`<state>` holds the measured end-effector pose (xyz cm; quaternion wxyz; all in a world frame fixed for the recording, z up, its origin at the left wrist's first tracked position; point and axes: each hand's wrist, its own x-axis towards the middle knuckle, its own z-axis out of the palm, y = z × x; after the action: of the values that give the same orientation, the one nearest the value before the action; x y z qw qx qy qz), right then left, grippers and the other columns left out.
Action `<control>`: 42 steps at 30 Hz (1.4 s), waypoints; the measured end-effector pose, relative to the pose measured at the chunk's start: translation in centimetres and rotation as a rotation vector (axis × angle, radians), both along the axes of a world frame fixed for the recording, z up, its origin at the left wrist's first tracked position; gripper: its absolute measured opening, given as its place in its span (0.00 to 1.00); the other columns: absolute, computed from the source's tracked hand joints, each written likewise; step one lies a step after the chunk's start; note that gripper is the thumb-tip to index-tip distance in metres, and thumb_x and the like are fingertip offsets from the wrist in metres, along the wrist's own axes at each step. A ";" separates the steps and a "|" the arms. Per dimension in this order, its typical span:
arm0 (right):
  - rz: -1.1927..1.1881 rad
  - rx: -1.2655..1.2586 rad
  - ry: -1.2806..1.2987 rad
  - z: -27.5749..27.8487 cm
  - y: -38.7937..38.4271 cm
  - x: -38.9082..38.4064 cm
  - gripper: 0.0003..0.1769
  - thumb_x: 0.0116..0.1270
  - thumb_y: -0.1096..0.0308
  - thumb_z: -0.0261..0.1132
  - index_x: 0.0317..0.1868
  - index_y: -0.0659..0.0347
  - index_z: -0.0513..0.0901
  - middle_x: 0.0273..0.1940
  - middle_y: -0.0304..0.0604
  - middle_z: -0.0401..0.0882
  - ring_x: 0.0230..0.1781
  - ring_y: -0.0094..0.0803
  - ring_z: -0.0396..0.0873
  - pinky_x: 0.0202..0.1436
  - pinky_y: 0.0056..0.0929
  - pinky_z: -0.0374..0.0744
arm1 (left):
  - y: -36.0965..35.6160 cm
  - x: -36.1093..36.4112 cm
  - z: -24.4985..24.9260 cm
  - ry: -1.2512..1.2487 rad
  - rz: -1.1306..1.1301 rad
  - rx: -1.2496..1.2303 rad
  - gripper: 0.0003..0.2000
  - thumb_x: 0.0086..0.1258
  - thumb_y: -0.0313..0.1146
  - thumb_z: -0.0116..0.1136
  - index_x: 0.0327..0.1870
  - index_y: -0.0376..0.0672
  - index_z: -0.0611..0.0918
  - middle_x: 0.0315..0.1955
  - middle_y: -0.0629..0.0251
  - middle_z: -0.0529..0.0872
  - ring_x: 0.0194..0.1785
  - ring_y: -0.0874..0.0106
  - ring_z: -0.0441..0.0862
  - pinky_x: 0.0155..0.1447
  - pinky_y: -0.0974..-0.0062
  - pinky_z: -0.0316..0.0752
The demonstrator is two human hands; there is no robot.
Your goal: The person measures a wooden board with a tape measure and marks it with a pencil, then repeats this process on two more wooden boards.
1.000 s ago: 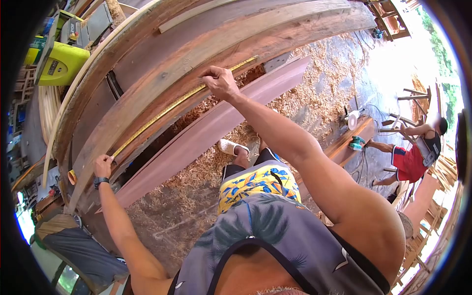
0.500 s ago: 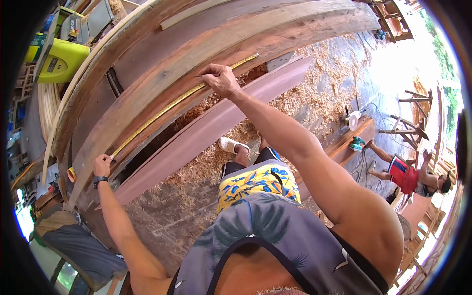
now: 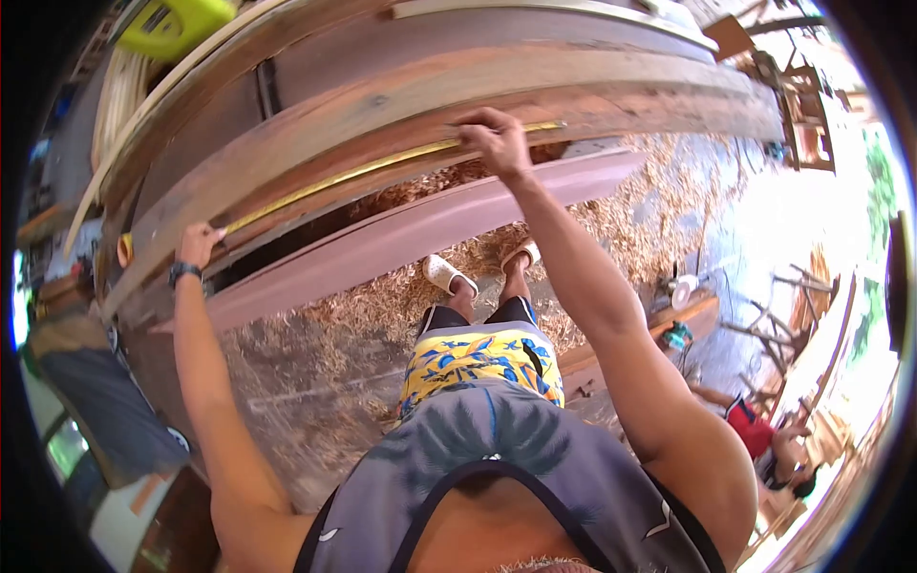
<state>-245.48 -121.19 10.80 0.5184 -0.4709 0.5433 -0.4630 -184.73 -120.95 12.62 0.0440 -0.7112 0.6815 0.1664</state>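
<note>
A yellow tape measure blade [image 3: 339, 179] lies stretched along a long brown wooden plank [image 3: 382, 103]. At its near left end my left hand [image 3: 198, 244], with a dark watch on the wrist, is closed, pinching the blade between thumb and fingers. Farther right, my right hand [image 3: 497, 143] is closed over the blade's edge. A thin, dark, pencil-like stick [image 3: 453, 125] pokes out from its fingers toward the plank. The blade's far end [image 3: 559, 124] runs past this hand and lies on the wood.
A pinkish board [image 3: 401, 234] lies between my body and the plank. Wood shavings [image 3: 659, 191] cover much of the floor. A lime-green case [image 3: 177, 27] stands at upper left. At lower right, a person in red [image 3: 750, 427] is near a teal power tool [image 3: 676, 335].
My view has turned, so the plank, tape and both hands appear higher and my right hand farther right. Both hands stay at the tape. The person in red appears lower.
</note>
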 end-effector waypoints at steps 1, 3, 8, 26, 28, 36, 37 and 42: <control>0.005 -0.067 0.016 0.6 0.0 -0.3 0.09 0.63 0.73 0.65 0.41 0.66 0.88 0.34 0.44 0.88 0.35 0.25 0.84 0.42 0.24 0.82 | 0.0 0.3 -0.3 -0.022 -0.041 -0.023 0.17 0.60 0.45 0.70 0.31 0.36 0.87 0.31 0.47 0.87 0.38 0.52 0.85 0.45 0.60 0.76; -0.001 -0.083 0.040 0.9 0.1 -1.0 0.09 0.62 0.74 0.64 0.40 0.66 0.89 0.31 0.43 0.88 0.33 0.25 0.84 0.40 0.25 0.82 | 0.3 -1.8 1.6 -0.024 0.056 0.029 0.18 0.60 0.46 0.71 0.32 0.36 0.87 0.31 0.47 0.87 0.38 0.52 0.85 0.45 0.61 0.76; 0.039 -0.117 0.123 1.5 0.8 -3.2 0.07 0.63 0.76 0.63 0.38 0.67 0.88 0.30 0.41 0.86 0.31 0.23 0.83 0.38 0.22 0.81 | 0.3 -1.0 0.4 -0.025 0.037 -0.018 0.18 0.59 0.47 0.71 0.30 0.37 0.87 0.31 0.48 0.87 0.38 0.53 0.85 0.45 0.62 0.76; 0.136 -0.211 0.420 -1.0 1.3 -1.9 0.08 0.58 0.70 0.63 0.34 0.66 0.86 0.23 0.46 0.83 0.24 0.25 0.80 0.32 0.27 0.77 | 0.2 -1.7 1.1 -0.008 0.057 -0.009 0.19 0.58 0.46 0.72 0.29 0.35 0.87 0.31 0.46 0.87 0.37 0.51 0.84 0.45 0.61 0.76; 0.135 -0.194 0.451 -0.7 1.2 -1.8 0.08 0.58 0.71 0.63 0.33 0.66 0.86 0.23 0.46 0.83 0.24 0.25 0.80 0.31 0.27 0.77 | 0.2 -1.9 1.2 -0.017 0.066 -0.002 0.19 0.58 0.47 0.72 0.30 0.36 0.87 0.30 0.46 0.87 0.37 0.51 0.84 0.44 0.60 0.76; 0.160 -0.282 0.494 -0.7 0.9 -1.6 0.07 0.58 0.71 0.64 0.32 0.65 0.87 0.23 0.46 0.84 0.23 0.28 0.80 0.30 0.27 0.77 | 0.2 -2.0 1.4 -0.032 0.091 0.012 0.18 0.58 0.47 0.72 0.31 0.37 0.87 0.30 0.46 0.87 0.37 0.51 0.84 0.44 0.61 0.76; 0.162 -0.281 0.492 -0.8 0.8 -1.7 0.07 0.58 0.71 0.64 0.32 0.65 0.87 0.23 0.46 0.84 0.23 0.28 0.80 0.30 0.27 0.77 | 0.1 -1.9 1.3 -0.021 0.097 0.017 0.18 0.58 0.47 0.72 0.30 0.37 0.86 0.31 0.46 0.87 0.37 0.52 0.84 0.44 0.61 0.75; 0.205 -0.272 0.499 -0.7 0.7 -1.9 0.07 0.58 0.71 0.64 0.31 0.65 0.87 0.22 0.46 0.83 0.21 0.28 0.79 0.29 0.28 0.77 | 0.4 -1.9 1.2 -0.030 0.093 0.009 0.18 0.59 0.46 0.72 0.30 0.37 0.86 0.31 0.47 0.86 0.38 0.51 0.84 0.44 0.60 0.75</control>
<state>-247.40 -120.46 10.15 0.3451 -0.6875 0.5365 -0.3469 -186.63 -120.59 13.85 0.0494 -0.7444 0.6461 0.1608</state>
